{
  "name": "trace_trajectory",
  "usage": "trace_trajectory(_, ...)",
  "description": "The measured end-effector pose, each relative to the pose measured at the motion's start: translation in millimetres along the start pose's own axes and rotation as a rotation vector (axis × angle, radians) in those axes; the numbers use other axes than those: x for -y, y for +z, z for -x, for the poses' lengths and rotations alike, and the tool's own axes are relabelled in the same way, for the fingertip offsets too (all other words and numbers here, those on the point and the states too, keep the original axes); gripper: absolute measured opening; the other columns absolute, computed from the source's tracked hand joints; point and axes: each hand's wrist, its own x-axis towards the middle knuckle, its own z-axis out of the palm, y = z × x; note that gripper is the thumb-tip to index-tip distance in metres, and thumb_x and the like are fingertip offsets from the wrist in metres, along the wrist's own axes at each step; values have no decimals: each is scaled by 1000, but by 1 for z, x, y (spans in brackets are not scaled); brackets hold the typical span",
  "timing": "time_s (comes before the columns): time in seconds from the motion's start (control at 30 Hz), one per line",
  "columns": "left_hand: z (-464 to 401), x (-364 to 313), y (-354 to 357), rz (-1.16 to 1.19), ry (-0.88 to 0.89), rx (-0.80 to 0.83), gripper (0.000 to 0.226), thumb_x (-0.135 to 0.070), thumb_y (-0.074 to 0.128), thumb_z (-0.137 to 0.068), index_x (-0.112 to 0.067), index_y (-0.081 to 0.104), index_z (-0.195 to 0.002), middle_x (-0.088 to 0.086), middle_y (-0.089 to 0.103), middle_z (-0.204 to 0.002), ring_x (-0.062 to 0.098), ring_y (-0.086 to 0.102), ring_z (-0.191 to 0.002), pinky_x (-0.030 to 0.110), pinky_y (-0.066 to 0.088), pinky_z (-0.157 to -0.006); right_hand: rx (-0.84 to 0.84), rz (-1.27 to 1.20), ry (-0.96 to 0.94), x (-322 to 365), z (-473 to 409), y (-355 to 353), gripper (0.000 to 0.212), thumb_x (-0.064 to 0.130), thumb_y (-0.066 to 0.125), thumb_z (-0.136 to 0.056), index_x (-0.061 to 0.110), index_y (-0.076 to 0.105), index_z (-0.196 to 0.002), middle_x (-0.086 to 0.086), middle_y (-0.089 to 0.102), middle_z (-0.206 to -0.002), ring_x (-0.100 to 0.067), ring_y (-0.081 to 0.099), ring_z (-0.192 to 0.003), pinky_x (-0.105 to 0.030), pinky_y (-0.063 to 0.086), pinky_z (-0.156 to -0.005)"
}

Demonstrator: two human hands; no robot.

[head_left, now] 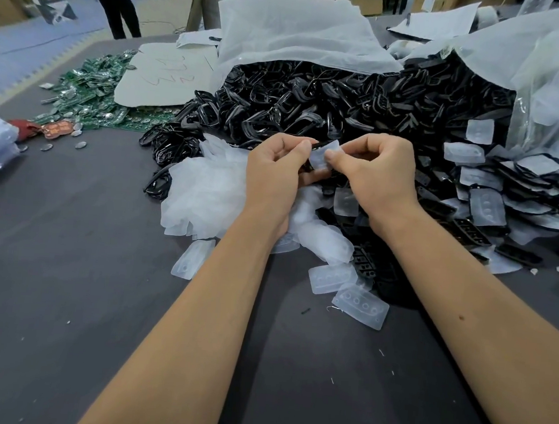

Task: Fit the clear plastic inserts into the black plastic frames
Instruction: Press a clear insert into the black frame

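Both hands meet above the middle of the dark grey tabletop point(64, 295), over the near edge of the heaped parts. The left hand point(275, 168) has its fingers curled, thumb and forefinger pinching a thin black frame point(320, 143), of which only a short glossy sliver shows between the hands. The right hand point(375, 172) has its fingers curled too, the thumb pressing a clear insert point(321, 156) against the frame. The insert is a small, milky-translucent, soft-looking rectangle with rounded corners; it tilts upward toward the far side.

Just below the hands lies a loose pile of clear inserts point(206, 192), frosted white where they overlap. Single ones nearer the tabletop's near edge show a row of small round dimples in a raised panel, such as one flat insert point(361, 305). Behind the hands, a large heap of black frames point(313, 104) spills from an opened white plastic bag point(295, 35); the frames are glossy, rounded loops. Toward the right edge, fitted pieces point(485, 208) lie stacked, black rims round clear centres. Toward the far left corner sits a spread of green circuit boards point(90, 93).
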Motion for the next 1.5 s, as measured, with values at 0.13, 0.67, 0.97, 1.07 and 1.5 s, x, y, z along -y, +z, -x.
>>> trace_trajectory(0.13,1,-3,0,44,-29,-4,29,-12,53,-108,-1,72,-88,23,71,-92,28,74,-82,34,62,-71,-8,-1,27,0,0,0,16,28,86,-81,20,76,-70,1,75,-71,-14,71,-69,-34,62,-75)
trace_trajectory(0.67,1,-4,-1,35,-22,20,36,-20,52,-110,-2,73,-87,12,75,-82,24,75,-76,36,63,-71,10,40,7,1,1,-2,17,28,86,-82,21,75,-71,-8,76,-78,-26,72,-77,-42,63,-79)
trace_trajectory(0.97,4,-2,-1,-11,29,53,19,15,65,-90,-2,71,-91,16,72,-84,27,72,-79,31,61,-73,26,30,-2,2,1,-1,17,28,87,-82,19,75,-72,-2,76,-73,-25,74,-74,-45,63,-76)
trace_trajectory(1.07,4,-4,-1,-6,25,50,22,19,62,-89,-1,70,-92,16,71,-84,27,71,-78,30,60,-72,24,41,1,1,0,0,18,30,86,-81,18,75,-73,0,75,-74,-22,74,-75,-40,63,-77)
trace_trajectory(1.5,3,-3,-1,-14,8,29,21,14,62,-91,-4,73,-90,14,71,-84,22,72,-76,29,60,-68,-66,186,-102,4,0,-3,19,27,82,-85,22,73,-70,8,70,-68,-4,63,-62,-25,56,-70)
